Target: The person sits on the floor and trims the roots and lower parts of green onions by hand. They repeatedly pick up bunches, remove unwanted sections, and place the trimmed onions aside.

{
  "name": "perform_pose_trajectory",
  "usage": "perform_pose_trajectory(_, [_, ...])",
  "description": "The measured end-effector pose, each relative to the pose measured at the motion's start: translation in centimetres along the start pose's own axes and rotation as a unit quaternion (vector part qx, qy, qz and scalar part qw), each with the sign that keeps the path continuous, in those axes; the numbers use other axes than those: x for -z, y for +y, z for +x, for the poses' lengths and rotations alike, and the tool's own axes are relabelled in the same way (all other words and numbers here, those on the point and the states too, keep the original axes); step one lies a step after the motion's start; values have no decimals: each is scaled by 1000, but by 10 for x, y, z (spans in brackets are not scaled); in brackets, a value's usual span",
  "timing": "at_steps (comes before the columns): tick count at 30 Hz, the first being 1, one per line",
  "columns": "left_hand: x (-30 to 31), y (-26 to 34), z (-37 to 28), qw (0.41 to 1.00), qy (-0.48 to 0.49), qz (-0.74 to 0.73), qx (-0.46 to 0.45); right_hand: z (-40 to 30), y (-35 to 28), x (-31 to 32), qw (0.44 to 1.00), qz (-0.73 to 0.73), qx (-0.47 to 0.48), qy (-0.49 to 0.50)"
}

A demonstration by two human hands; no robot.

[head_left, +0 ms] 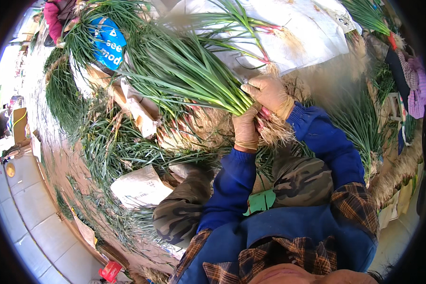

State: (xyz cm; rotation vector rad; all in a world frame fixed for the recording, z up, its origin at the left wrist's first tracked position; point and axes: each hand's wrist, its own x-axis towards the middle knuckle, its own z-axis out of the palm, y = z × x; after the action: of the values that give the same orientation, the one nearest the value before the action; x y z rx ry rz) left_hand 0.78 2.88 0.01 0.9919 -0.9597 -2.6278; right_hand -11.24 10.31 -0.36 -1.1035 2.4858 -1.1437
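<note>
Both my hands wear thin, pale gloves. My left hand [246,126] is closed around the lower stems of a bunch of green onions [213,81], whose leaves point to the upper left. At the bunch's right side, my right hand [268,94] rests with bent fingers on the stems near the reddish bulbs; whether it grips them is unclear. The bunch's pale roots [275,131] hang below that hand. More green onions with reddish bulbs [198,124] are piled just behind and left of my hands. A few loose stalks [262,53] lie on a white sheet [312,39] beyond.
Long green onions [358,117] lie at the right. Cut leaves [110,142] cover the ground at the left, near a pale torn sack [140,186]. A blue printed bag [108,42] stands at the upper left. A co-worker's pink sleeve [53,19] and another person's striped clothing [413,81] show at the edges.
</note>
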Motion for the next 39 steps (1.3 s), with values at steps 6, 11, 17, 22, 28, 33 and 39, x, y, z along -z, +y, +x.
perform_pose_trajectory(6, [3,-17,4,998,64,-15,-18,-25,28,-21,982,-190,-5,21])
perform_pose_trajectory(11, [15,-2,2,993,117,-5,-22,-65,51,9,925,-337,-98,-143])
perform_pose_trajectory(17, [44,10,4,999,10,35,-5,-81,24,61,950,-193,-137,-205])
perform_pose_trajectory(22, [46,-3,0,995,-90,-31,-7,-19,-16,26,982,153,42,-106])
perform_pose_trajectory(28, [30,3,-5,999,-29,8,12,-39,8,0,986,-119,108,-54])
perform_pose_trajectory(33, [23,2,-8,999,44,3,-24,-74,43,22,933,-356,-16,-56])
perform_pose_trajectory(39, [47,9,-6,997,-49,43,36,-46,25,47,985,-103,74,-115])
